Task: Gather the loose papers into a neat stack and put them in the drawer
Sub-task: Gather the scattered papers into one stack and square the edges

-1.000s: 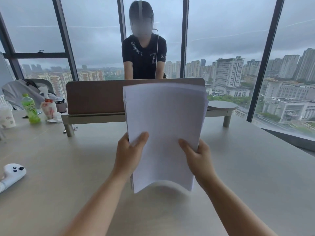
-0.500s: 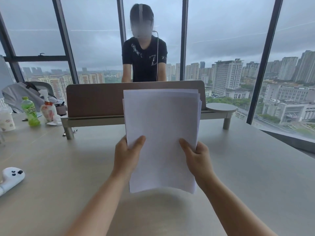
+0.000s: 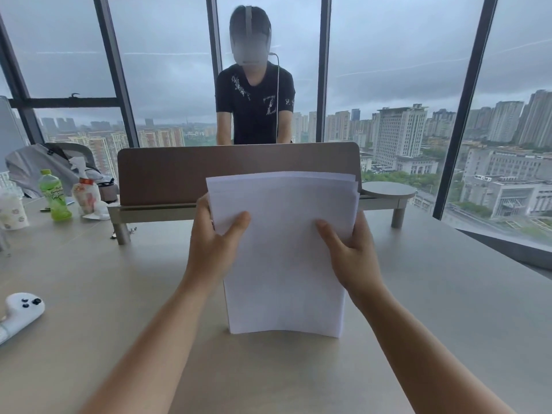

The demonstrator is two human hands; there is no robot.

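A stack of white papers [image 3: 283, 258] stands upright on its bottom edge on the beige table [image 3: 448, 294], in the middle of the view. My left hand [image 3: 213, 246] grips its left side with the thumb across the front sheet. My right hand [image 3: 351, 252] grips the right side the same way. The top edges of the sheets are slightly uneven, with a few back sheets sticking out at the upper right. No drawer is in sight.
A brown desk divider [image 3: 179, 171] on a raised shelf stands just behind the papers, and a person in a black shirt [image 3: 254, 106] stands beyond it. A green bottle [image 3: 53, 195], a spray bottle [image 3: 86, 192] and a cup [image 3: 12, 210] sit far left; a white controller [image 3: 21, 312] lies near left.
The stack has come down from the air onto the table and now rests on its bottom edge. Both hands have slid higher up its sides.
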